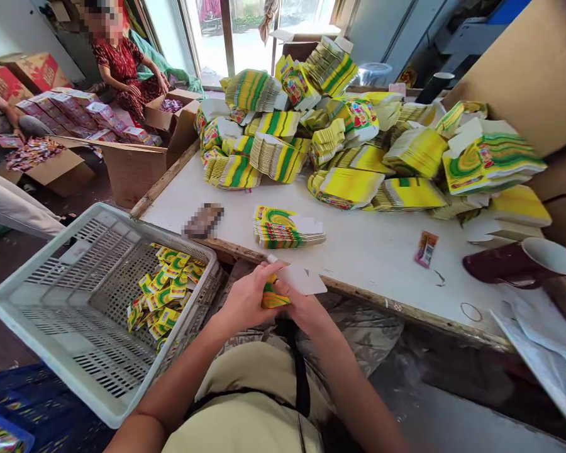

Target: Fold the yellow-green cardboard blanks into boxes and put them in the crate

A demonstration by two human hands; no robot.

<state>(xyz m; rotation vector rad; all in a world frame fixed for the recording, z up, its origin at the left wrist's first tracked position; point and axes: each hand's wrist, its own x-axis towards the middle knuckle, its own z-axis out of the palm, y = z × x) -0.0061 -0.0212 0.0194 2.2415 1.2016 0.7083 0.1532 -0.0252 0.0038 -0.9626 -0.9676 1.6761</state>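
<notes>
My left hand [248, 299] and my right hand [304, 308] meet just below the table's front edge, both closed round one small yellow-green carton [283, 289] whose white flaps stick up to the right. Right above them a short stack of flat cartons [285, 228] lies on the white table [372, 251]. To my left a grey plastic crate [75, 308] holds several folded yellow-green cartons [163, 296] in its right corner.
A big heap of flat carton bundles [349, 138] covers the table's far half. A small sachet [426, 248] and a maroon mug [523, 261] lie at right. Another person [122, 63] sits at back left among cardboard boxes [136, 163].
</notes>
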